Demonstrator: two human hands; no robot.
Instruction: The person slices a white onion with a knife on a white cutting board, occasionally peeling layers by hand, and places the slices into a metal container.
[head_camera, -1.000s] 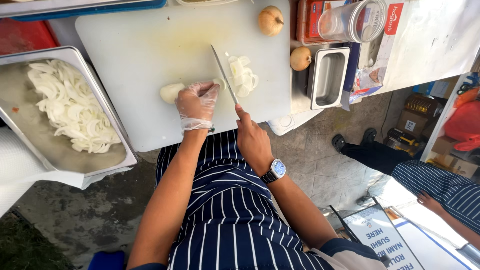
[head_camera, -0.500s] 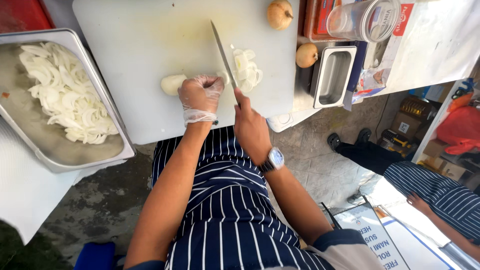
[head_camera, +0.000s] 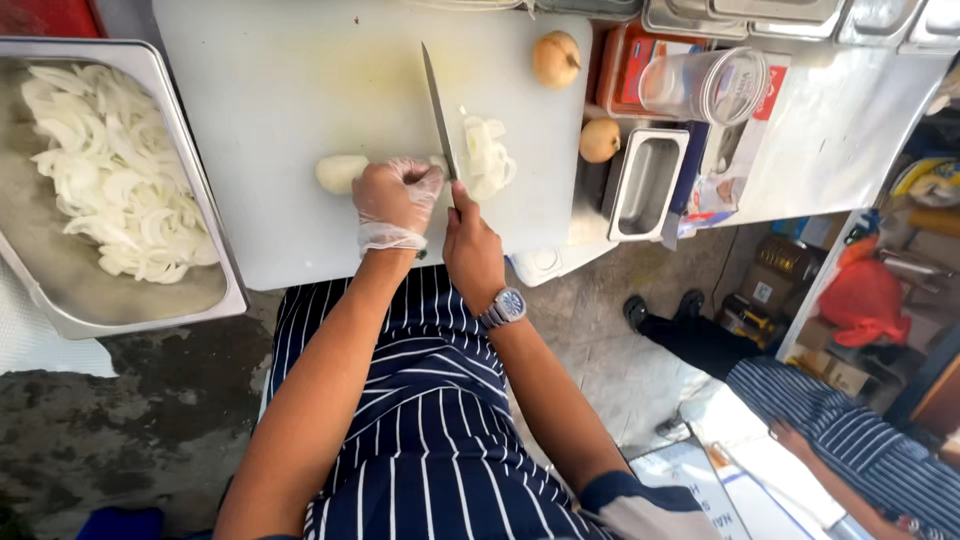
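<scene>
While knife (head_camera: 438, 110) slices onion (head_camera: 342, 172), slices (head_camera: 487, 155) beside, steel tray (head_camera: 215, 240) left.

Bare cutting board (head_camera: 290, 90) beyond peeled onion (head_camera: 338, 172)

— What's in that steel tray (head_camera: 228, 300) on the left?
— A heap of sliced onion (head_camera: 110, 190). Across the board, two unpeeled onions: one (head_camera: 556, 59) by the far edge, one (head_camera: 599, 140) beside an empty steel tub (head_camera: 645, 185).
— And behind that?
— A clear plastic container (head_camera: 705, 86).
</scene>
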